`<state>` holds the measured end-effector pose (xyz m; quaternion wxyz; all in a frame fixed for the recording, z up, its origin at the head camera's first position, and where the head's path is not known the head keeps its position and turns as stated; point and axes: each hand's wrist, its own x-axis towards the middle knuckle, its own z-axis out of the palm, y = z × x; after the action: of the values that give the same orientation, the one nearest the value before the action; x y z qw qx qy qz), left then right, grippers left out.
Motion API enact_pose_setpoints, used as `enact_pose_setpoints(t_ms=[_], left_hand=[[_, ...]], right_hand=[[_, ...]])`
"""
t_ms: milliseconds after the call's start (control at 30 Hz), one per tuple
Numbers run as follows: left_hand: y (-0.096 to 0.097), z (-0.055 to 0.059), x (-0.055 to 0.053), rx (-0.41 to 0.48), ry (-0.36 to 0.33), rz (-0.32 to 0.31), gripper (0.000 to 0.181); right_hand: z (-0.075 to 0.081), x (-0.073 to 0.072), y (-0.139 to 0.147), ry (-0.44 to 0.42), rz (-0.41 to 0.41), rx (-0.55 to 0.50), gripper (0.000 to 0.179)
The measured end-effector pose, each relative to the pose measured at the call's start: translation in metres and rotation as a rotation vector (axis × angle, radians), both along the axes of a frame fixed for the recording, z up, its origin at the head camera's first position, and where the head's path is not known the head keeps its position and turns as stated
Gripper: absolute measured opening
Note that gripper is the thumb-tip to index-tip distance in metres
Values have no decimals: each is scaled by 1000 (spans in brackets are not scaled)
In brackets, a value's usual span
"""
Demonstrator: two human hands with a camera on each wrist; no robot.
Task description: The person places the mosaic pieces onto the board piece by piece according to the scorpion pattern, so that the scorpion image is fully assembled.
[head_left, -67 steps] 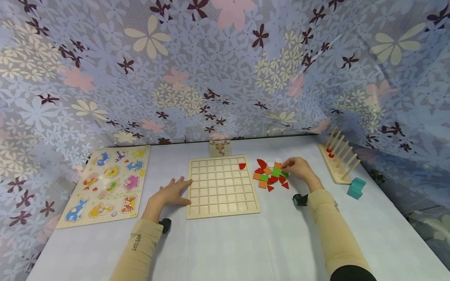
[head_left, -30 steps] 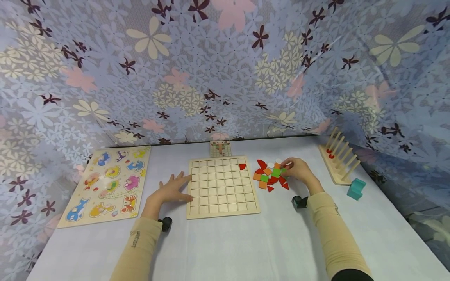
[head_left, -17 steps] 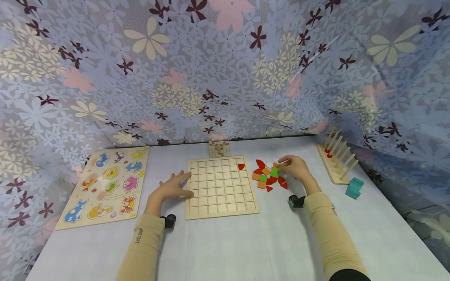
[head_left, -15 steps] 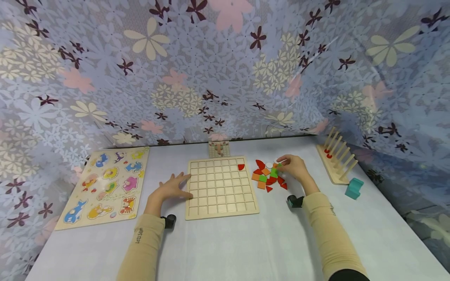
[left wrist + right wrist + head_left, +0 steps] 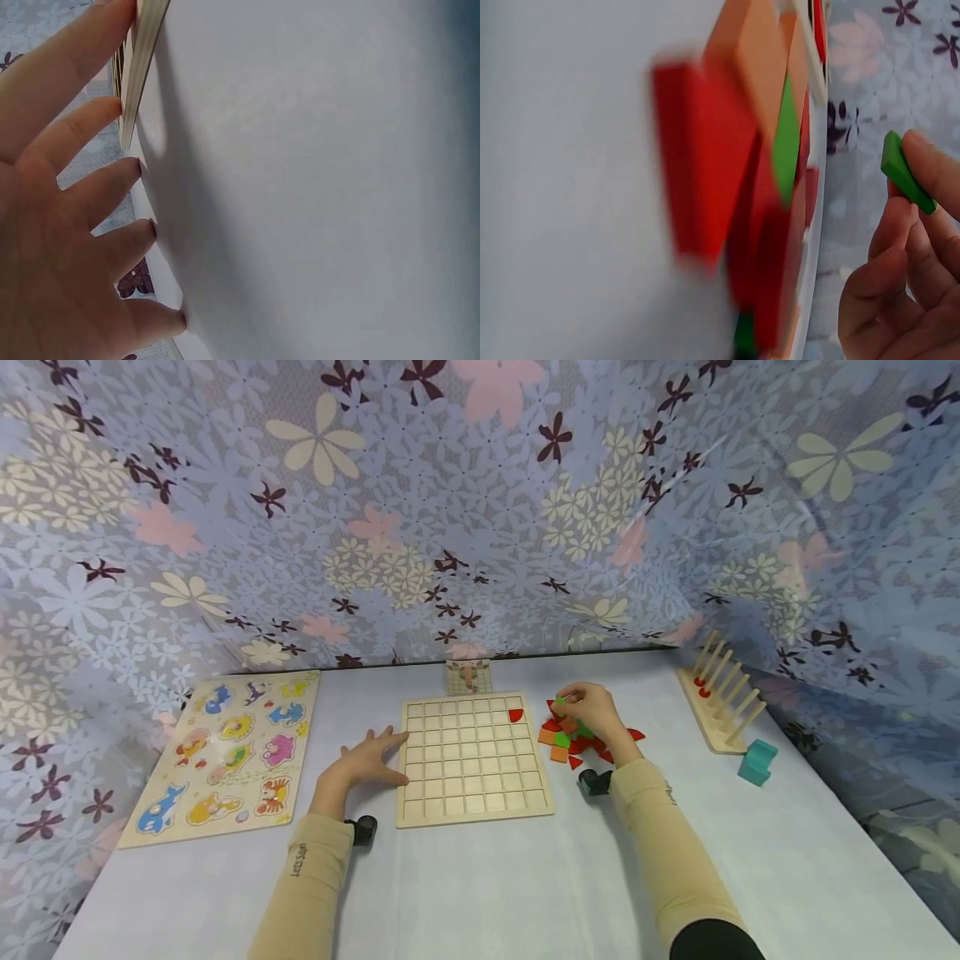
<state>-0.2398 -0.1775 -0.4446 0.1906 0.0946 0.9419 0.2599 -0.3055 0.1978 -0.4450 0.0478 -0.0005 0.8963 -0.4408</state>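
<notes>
One green piece sits pinched in the right hand, over the loose pieces. Left hand spread, gripping nothing, touching the grid board's left edge. We'd advise a firm pinch, a steadied board, and clearance above the pile.

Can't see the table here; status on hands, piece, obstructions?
Right hand pinching flat green tile, aloft near loose red and orange pieces. Left hand spread at left edge of square pale wooden grid board. No obstruction visible between tile and board.

Left sleeve — "Lets", then unclear.
</notes>
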Motion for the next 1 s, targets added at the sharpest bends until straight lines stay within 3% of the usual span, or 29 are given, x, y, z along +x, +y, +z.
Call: enact_pose_setpoints(t_ms=[300, 467, 833, 1000], left_hand=[[-3, 0, 2, 22, -15, -7, 85], [-3, -2, 0, 16, -13, -14, 85], [-3, -3, 0, 28, -13, -13, 86], [-2, -2, 0, 36, -17, -13, 86]], right_hand=[[-2, -9, -32, -22, 17, -108, 28], [-2, -13, -48, -26, 85, -148, 22], [-5, -17, -77, -53, 226, -88, 19], [-4, -18, -85, -55, 229, -47, 16]])
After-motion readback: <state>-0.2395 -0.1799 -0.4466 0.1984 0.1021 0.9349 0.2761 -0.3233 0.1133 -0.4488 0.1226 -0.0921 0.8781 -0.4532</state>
